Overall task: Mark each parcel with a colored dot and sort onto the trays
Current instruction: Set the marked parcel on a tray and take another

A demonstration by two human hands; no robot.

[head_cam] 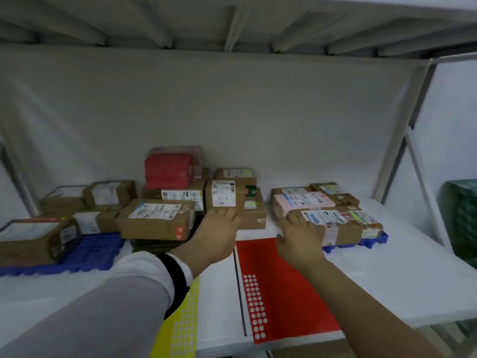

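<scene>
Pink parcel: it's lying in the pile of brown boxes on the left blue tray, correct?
Not the left. The head view shows the pink parcel lying in the pile of brown boxes on the right blue tray, just beyond the right hand.

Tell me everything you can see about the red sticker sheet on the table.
The red sticker sheet is a flat, paper-like red rectangle lying on the white table, reaching its front edge. A block of pale round spots runs down its left side, toward the near end. The right hand and forearm reach over its far right corner; whether they touch it cannot be told.
</scene>
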